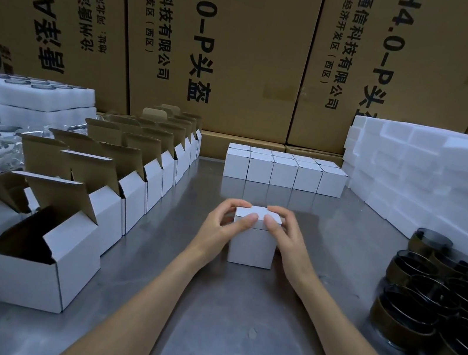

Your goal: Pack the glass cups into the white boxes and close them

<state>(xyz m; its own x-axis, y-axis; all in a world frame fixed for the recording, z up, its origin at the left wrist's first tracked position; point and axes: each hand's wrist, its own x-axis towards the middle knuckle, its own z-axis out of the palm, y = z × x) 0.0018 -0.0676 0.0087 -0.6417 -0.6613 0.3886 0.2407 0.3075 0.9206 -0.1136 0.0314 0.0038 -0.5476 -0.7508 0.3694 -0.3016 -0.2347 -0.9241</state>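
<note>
Two hands work one white box (pixel 252 242), which stands on the steel table (pixel 231 332) near its middle. My left hand (pixel 223 222) curls round the box's left top edge, thumb pressing on the lid; my right hand (pixel 285 232) grips the right top edge the same way. The lid looks nearly down, so I judge I am tucking it shut. Whether a cup is inside I cannot tell.

Risks from here, as I read it: pressing too hard on thin card could buckle the lid or miss the tuck flap, leaving it sprung. A one-sided push could skid the box over the smooth metal. The dark glass cups (pixel 436 295) crowd the table's right edge, touching one another, so a careless reach with my right arm could knock them together.

Closed boxes (pixel 284 172) sit in a row at the far edge; open boxes (pixel 69 230) line the left side, and white foam blocks (pixel 430 179) pile up at the far right corner.

Brown cartons (pixel 247 55) behind carry sideways print: "4.0-P头盔", "通信科技有限公司", "经济开发区(西区)".
</note>
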